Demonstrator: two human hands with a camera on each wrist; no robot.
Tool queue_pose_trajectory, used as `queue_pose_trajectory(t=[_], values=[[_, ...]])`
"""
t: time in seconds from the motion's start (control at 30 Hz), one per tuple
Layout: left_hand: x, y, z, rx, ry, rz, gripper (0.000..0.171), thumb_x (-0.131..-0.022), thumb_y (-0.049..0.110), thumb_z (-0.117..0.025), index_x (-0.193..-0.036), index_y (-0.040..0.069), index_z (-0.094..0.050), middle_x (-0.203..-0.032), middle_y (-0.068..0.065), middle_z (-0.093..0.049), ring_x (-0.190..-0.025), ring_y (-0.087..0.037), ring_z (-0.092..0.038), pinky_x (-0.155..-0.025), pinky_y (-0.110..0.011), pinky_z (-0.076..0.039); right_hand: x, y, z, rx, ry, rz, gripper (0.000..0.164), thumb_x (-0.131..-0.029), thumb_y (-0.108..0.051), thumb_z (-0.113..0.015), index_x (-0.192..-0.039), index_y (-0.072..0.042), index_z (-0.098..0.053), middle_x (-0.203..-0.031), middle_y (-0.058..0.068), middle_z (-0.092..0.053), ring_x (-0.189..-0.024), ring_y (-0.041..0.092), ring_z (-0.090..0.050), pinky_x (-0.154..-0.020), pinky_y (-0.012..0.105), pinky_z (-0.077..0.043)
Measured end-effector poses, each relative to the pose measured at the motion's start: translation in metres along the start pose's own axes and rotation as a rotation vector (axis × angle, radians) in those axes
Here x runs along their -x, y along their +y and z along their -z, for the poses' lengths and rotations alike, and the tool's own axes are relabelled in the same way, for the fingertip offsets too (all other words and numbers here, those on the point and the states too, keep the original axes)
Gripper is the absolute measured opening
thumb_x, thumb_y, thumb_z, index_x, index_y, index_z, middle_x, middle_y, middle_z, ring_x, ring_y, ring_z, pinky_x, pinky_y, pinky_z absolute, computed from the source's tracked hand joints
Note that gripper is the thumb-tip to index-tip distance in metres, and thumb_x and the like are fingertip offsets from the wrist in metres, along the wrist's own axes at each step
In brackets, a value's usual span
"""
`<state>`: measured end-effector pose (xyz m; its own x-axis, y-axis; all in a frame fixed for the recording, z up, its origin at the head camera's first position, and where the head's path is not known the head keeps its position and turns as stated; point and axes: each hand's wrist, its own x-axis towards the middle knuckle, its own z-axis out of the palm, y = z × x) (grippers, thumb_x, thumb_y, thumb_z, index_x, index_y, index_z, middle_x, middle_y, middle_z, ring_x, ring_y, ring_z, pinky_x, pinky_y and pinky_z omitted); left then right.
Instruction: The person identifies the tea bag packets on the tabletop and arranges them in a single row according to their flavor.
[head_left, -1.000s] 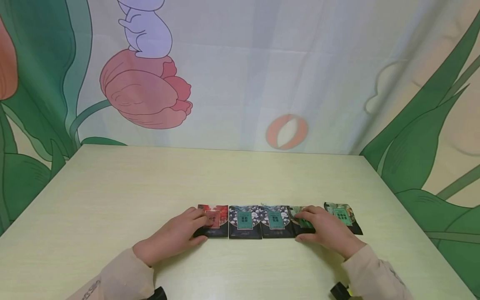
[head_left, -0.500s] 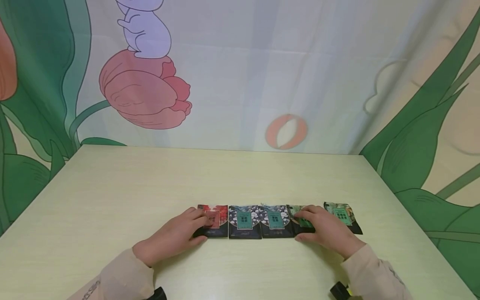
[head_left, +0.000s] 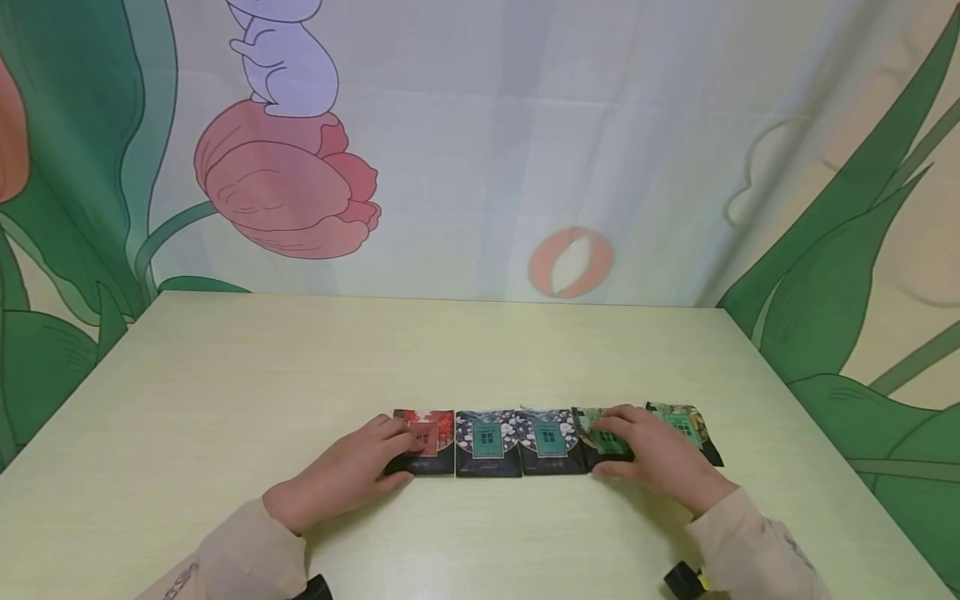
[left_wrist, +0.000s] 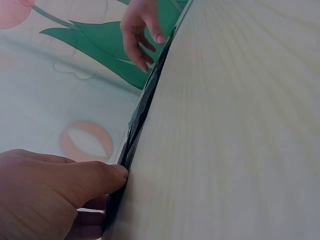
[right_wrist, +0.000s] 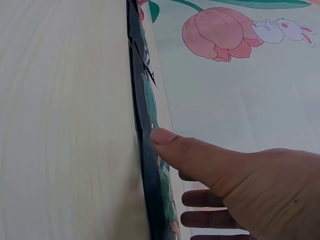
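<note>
Five flat foil packets lie side by side in a row on the pale wooden table [head_left: 375, 350]. My left hand [head_left: 397, 457] rests on the red packet [head_left: 438, 423] at the left end, fingers on top and thumb at its near edge. Two dark packets with white flowers [head_left: 489, 442] [head_left: 550, 440] fill the middle. My right hand [head_left: 622, 450] lies on the green packet [head_left: 587, 423], fingers spread straight and thumb against the near edge. It partly hides the rightmost green packet [head_left: 696, 427]. The wrist views show the row edge-on [left_wrist: 145, 110] [right_wrist: 142, 110].
A cartoon curtain with a tulip, a rabbit and green leaves hangs behind the table's far edge [head_left: 450, 298]. Bare tabletop stretches beyond the row and to its left. Black wrist mounts [head_left: 311, 590] [head_left: 678, 579] show at the bottom of the head view.
My right hand has edged slightly to the right and now covers more of the rightmost packet. The left hand and the other packets have stayed put.
</note>
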<state>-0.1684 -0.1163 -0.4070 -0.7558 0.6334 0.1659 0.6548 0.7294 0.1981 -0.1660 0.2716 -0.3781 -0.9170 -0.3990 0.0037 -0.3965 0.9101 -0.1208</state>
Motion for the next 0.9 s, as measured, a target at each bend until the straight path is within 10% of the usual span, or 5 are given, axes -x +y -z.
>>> queue_pose_trajectory(t=[0.9], values=[[0.001, 0.001, 0.001, 0.005, 0.000, 0.013, 0.029, -0.085, 0.029, -0.073, -0.109, 0.013, -0.067, -0.105, 0.002, -0.060, -0.097, -0.014, -0.052, -0.085, -0.033, -0.052, 0.014, 0.017, 0.006, -0.019, 0.060, -0.075, 0.057, -0.081, -0.038, -0.074, -0.126, -0.007, -0.061, -0.127, 0.018, -0.058, -0.116, 0.040, -0.055, -0.093, 0.056, -0.047]])
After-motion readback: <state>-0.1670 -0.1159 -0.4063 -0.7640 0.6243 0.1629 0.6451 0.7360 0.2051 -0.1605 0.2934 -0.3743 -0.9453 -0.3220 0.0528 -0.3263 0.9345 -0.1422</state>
